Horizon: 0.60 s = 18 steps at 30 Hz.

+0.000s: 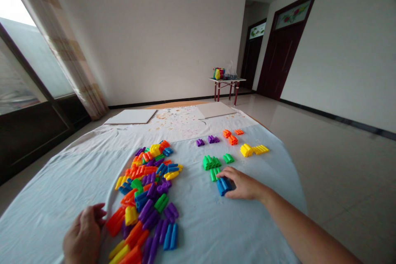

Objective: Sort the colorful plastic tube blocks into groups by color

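Blue ridged plastic blocks (224,185) lie under the fingertips of the right hand (243,185), which presses down on them without closing around them, toward the table's right edge. They sit just beside a cluster of green plastic blocks (211,162); a careless nudge could push the blue ones into the green group and mix the colours. The left hand (83,237) rests loosely curled and empty at the near edge, touching the big mixed heap of coloured plastic blocks (148,198), and could scatter pieces off the edge. Yellow (253,149), orange (232,136) and purple (207,140) groups lie farther off. The pale blue cloth-covered table (55,198) stands in a bare white room with dark doors (286,45) and a small side table (227,84).
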Motion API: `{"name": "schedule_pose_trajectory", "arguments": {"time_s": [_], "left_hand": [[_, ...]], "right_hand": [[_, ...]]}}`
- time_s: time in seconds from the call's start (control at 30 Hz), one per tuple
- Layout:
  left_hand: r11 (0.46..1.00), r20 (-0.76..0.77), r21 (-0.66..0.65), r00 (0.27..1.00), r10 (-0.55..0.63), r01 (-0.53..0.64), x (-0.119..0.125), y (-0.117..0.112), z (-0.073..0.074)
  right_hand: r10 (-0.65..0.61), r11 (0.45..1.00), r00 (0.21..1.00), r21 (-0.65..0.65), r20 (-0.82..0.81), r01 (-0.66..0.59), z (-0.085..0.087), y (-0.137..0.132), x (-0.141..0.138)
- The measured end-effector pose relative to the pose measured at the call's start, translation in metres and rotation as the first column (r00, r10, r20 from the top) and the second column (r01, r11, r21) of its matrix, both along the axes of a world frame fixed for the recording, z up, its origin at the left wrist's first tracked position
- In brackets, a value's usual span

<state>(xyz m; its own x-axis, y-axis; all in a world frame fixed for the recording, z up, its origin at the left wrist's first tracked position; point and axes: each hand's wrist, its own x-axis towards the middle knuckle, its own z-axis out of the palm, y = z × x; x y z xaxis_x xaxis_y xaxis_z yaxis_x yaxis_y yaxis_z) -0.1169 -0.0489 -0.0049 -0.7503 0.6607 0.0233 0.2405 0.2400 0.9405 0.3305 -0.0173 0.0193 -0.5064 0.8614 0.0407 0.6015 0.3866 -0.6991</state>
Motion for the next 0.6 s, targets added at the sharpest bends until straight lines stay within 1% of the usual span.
{"name": "schedule_pose_trajectory", "arguments": {"time_s": [0.17,0.37,0.5,0.6], "left_hand": [[1.0,0.001,-0.003,1.0,-0.003,0.003,0.0013,-0.0005,0.0022],[0.999,-0.01,-0.032,1.0,-0.01,0.01,0.0016,-0.0016,0.0037],[1.0,-0.03,-0.027,1.0,-0.009,0.008,0.0023,-0.0019,0.0063],[1.0,-0.032,-0.022,0.999,-0.005,0.004,0.0003,-0.0008,0.0042]], "right_hand": [[0.008,1.0,1.0,0.016,0.016,-0.008,0.0021,-0.0007,-0.001],[0.05,0.998,0.998,0.041,0.025,-0.051,0.0019,-0.0011,-0.0022],[0.054,0.998,0.998,0.035,0.038,-0.055,0.0021,-0.0029,-0.0033],[0.069,0.997,0.997,0.026,0.042,-0.07,0.0038,-0.0061,-0.005]]}}
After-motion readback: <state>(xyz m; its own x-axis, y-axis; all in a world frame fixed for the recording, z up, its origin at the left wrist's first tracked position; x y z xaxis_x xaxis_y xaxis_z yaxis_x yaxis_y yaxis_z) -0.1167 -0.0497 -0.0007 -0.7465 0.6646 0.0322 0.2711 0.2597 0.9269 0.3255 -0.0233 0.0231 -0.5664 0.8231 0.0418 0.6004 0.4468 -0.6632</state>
